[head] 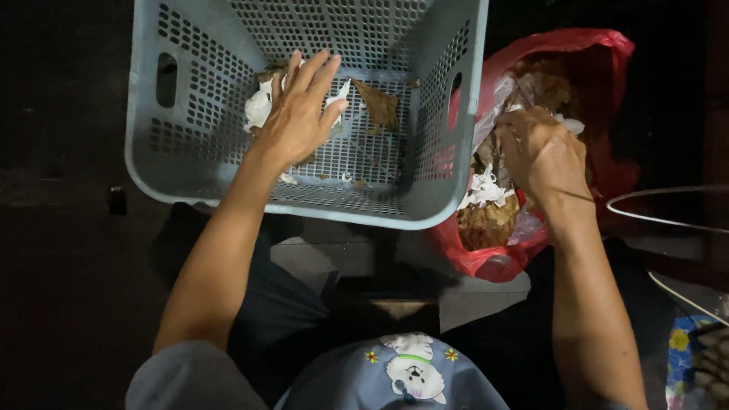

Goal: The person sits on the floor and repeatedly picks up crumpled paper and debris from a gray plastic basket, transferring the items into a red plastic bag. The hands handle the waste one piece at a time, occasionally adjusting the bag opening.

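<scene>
Dark floor; left hand [298,114] splayed on basket [448,114] scraps, right hand [541,152] (curled) in bag [600,53].

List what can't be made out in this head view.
- Scraps under the left hand in the grey basket: covered by the palm.
- Right hand fingertips: buried in the red bag, grip unclear.
- Bag's lower contents: hidden by the basket wall.
- Floor around: too dark.
- Wire loop: cut off by the right edge.

Grey short sleeves, dark trousers, grey shirt front with perhaps a bear print.
</scene>
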